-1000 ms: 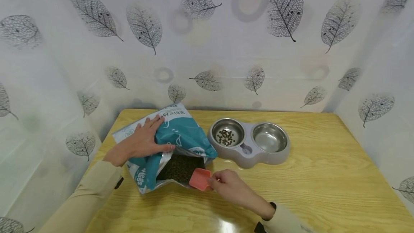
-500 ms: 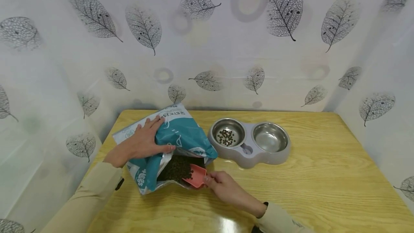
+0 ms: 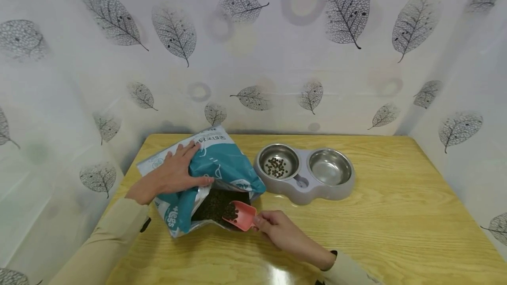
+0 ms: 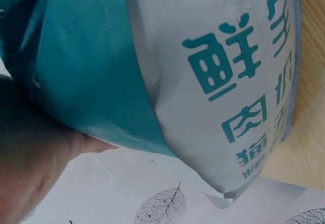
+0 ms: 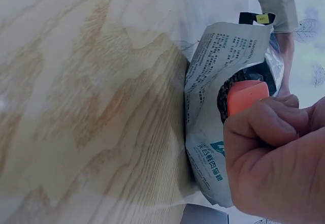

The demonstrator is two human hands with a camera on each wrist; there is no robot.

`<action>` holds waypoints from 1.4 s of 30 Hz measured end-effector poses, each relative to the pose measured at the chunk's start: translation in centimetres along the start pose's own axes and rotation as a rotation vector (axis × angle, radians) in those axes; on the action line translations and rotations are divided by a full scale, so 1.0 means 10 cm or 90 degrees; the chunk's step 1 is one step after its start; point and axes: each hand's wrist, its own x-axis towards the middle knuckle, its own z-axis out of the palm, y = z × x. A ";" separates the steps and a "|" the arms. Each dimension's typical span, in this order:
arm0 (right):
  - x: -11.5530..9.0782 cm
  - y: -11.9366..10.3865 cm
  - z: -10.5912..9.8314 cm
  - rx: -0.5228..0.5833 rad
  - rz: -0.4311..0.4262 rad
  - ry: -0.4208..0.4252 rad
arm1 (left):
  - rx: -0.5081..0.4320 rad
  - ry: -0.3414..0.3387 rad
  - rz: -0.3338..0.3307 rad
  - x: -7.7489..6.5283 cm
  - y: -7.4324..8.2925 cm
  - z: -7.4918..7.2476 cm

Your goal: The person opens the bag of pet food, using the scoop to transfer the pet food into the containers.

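Note:
A teal and white pet food bag (image 3: 225, 157) lies on its side, its open mouth facing the front and showing brown kibble (image 3: 210, 206) inside. My left hand (image 3: 176, 173) rests spread on top of the bag, thumb near the mouth's upper edge. With curled fingers my right hand (image 3: 283, 232) grips the handle of a pink scoop (image 3: 246, 215). The scoop sits at the right side of the bag's mouth, tilted, with some kibble at its front. In the right wrist view the scoop (image 5: 246, 96) partly covers the opening.
Right of the bag stands a grey double bowl stand (image 3: 303, 192). Its left metal bowl (image 3: 294, 162) holds a little kibble; its right metal bowl (image 3: 329, 168) shows a bare bottom. All rest on a wooden table (image 3: 396, 214), with leaf-patterned sheeting (image 3: 273, 56) behind and at both sides.
The scoop has moved from the mouth's edge into the kibble, then back slightly to the right, and now carries some kibble. My left hand and the bag have stayed put.

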 end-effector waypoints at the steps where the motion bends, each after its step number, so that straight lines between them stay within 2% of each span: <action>1: -0.01 0.00 -0.01 0.017 0.009 -0.006 | 0.000 -0.001 -0.001 0.00 -0.01 0.00; 6: -0.04 0.01 -0.03 0.086 0.036 -0.030 | 0.001 0.003 0.001 -0.01 -0.01 0.01; 10: -0.05 0.01 -0.05 0.115 0.027 -0.055 | -0.004 0.005 0.002 -0.02 -0.01 0.01; 20: -0.06 0.00 -0.15 0.186 -0.081 -0.114 | -0.010 0.003 0.001 -0.03 -0.01 0.02; 24: -0.06 -0.01 -0.16 0.208 -0.105 -0.128 | -0.012 0.003 0.001 -0.03 0.00 0.02; 33: -0.06 -0.02 -0.17 0.212 -0.139 -0.130 | -0.017 -0.003 0.001 -0.03 -0.01 0.02; 42: -0.08 -0.03 -0.30 0.207 -0.210 -0.087 | -0.016 0.001 0.004 -0.03 -0.01 0.00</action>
